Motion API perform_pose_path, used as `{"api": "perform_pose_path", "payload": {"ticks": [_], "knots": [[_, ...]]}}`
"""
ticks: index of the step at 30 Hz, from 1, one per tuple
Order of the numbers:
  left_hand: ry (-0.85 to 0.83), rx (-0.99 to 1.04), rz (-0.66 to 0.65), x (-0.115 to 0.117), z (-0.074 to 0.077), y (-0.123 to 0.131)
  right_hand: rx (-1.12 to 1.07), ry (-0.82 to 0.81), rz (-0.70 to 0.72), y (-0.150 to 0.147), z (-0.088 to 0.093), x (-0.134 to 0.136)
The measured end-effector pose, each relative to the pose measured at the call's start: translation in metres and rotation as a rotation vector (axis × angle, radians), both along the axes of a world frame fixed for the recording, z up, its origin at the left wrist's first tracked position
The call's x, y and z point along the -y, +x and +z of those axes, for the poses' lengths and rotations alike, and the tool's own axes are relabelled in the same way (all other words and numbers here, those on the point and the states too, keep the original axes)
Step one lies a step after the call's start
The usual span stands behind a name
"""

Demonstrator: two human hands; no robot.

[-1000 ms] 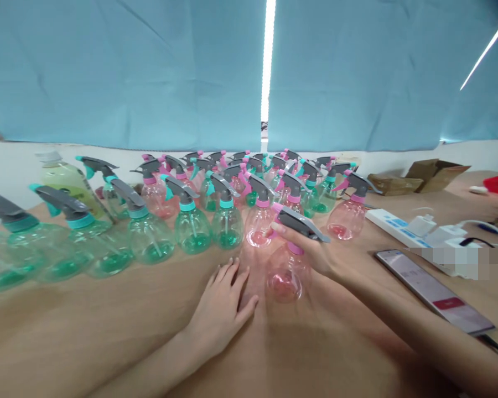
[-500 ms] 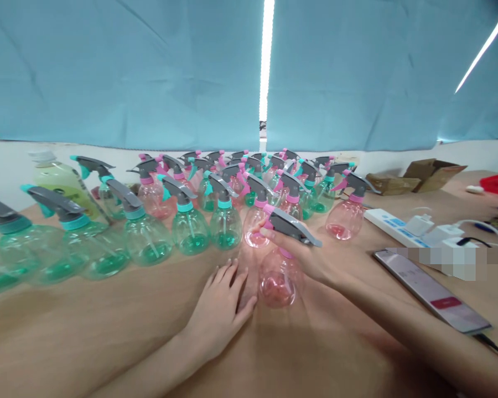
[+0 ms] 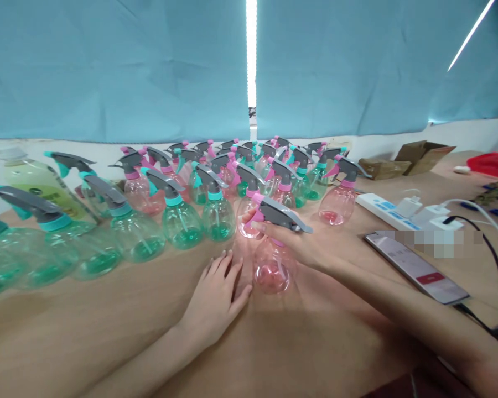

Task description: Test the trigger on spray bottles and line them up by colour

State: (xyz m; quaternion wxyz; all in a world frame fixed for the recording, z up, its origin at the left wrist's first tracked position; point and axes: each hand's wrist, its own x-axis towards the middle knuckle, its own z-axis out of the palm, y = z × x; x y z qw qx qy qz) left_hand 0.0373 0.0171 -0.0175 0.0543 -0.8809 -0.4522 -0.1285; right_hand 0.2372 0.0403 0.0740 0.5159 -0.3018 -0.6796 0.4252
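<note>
A clear pink spray bottle with a grey and pink trigger head stands upright on the wooden table. Around its neck and trigger are the fingers of my right hand, partly hidden behind the spray head. My left hand lies flat on the tabletop just left of this bottle, fingers spread and holding nothing. Beyond the hands stands another pink spray bottle, close behind the held one. Green spray bottles line up from there toward the left edge.
Several more pink and green spray bottles crowd the back. A large bottle of pale yellow liquid stands back left. On the right are a pink spray bottle, a white power strip with chargers, a phone, cables and a cardboard box.
The whole view has shifted, so things appear slightly further left and higher. My right hand stays on the pink spray bottle, and my left hand stays flat on the table.
</note>
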Motion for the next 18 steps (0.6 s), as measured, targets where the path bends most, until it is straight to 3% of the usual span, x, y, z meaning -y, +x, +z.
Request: {"api": "perform_pose_path", "payload": {"ticks": [18], "knots": [[-0.015,-0.022,0.008,0.001,0.003,0.001,-0.015,0.055,-0.025,0.004,-0.015,-0.008]]}}
